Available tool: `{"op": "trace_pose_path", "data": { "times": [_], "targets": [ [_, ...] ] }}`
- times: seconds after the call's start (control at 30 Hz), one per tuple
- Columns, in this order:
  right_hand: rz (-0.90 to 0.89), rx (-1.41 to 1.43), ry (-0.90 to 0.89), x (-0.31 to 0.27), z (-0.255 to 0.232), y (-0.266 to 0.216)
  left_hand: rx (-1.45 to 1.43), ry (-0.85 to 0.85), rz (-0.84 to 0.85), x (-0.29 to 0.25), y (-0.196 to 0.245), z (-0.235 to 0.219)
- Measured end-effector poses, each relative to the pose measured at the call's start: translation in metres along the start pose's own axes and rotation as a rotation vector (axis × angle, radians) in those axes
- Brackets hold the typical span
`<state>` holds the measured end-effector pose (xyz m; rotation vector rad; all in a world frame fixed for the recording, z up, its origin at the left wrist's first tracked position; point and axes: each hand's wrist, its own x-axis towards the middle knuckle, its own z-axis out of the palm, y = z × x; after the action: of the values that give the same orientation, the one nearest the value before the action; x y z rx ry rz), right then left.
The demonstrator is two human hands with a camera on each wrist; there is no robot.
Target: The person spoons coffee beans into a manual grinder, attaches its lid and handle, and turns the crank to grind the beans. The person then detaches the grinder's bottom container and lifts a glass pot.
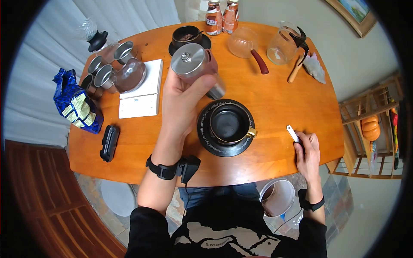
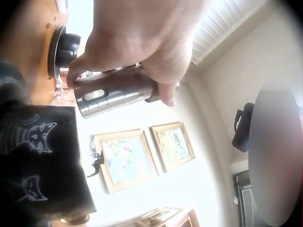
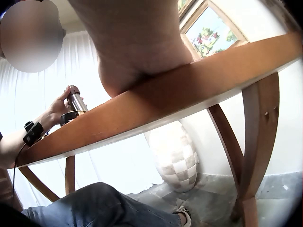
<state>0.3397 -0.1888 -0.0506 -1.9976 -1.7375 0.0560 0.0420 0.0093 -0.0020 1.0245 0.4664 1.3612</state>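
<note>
Left hand [image 1: 183,96] is wrapped around the steel grinder [image 1: 194,64], lifted mid-table behind the black cup [image 1: 229,124]. Right hand [image 1: 307,150] rests at the table's [image 1: 279,99] near right edge, apparently pinching a small white stick [image 1: 293,133].

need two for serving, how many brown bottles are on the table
2, side by side at the far edge of the table: one bottle on the left, the other bottle touching its right. Their tops are cut off by the frame; none seem hidden.
</note>
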Motion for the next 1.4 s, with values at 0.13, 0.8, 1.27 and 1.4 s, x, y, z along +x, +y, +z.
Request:
{"op": "trace_pose_path", "data": {
  "times": [0.13, 0.8, 1.27, 1.4],
  "targets": [
    [-0.056, 0.025, 0.032, 0.016, -0.022, -0.018, 0.035, -0.046, 0.005, 0.0, 0.008, 0.002],
    [-0.242, 0.649, -0.121, 0.115, -0.002, -0.159, 0.077, -0.018, 0.154, 0.0, 0.03, 0.054],
    [-0.581, 0.116, -0.368, 0.124, -0.029, -0.153, -0.021, 0.083, 0.035, 0.002, -0.009, 0.002],
    [-0.679, -0.059, -0.375, 0.128, -0.028, -0.159, -0.002, 0.088, 0.025, 0.001, -0.011, 0.001]
  ]
}}
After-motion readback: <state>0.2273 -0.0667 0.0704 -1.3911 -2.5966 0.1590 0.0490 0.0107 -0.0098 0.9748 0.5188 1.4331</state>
